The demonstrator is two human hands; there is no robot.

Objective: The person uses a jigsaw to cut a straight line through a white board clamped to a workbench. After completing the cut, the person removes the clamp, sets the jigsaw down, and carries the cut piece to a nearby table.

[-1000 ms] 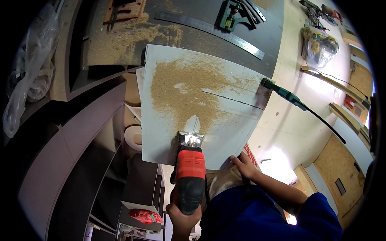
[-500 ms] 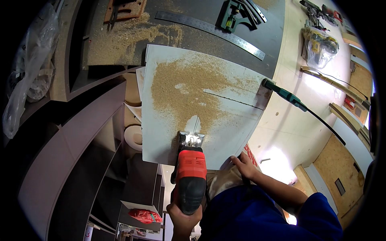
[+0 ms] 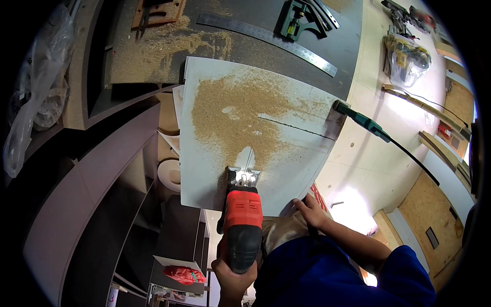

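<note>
My left hand (image 3: 234, 275) is wrapped round the rear of a red and black jigsaw (image 3: 244, 217). The jigsaw's metal shoe (image 3: 244, 177) rests flat on a white board (image 3: 204, 187), and its lamp lights the spot around the blade. A thin line runs ahead of the shoe through brown sawdust (image 3: 240, 110). My right hand (image 3: 309, 211) grips the board's near right edge, thumb on top and the other fingers mostly hidden below. A dark cut slot (image 3: 297, 127) with a rough edge runs in from the board's right side.
A green bar clamp (image 3: 363, 121) bites the board's right edge. Beyond the board, a steel ruler (image 3: 268, 39) and a green combination square (image 3: 303, 21) lie on the dark, sawdust-strewn worktop (image 3: 245, 13). Dark cabinets (image 3: 97, 215) stand on the left. A red plastic bag (image 3: 184, 275) lies below.
</note>
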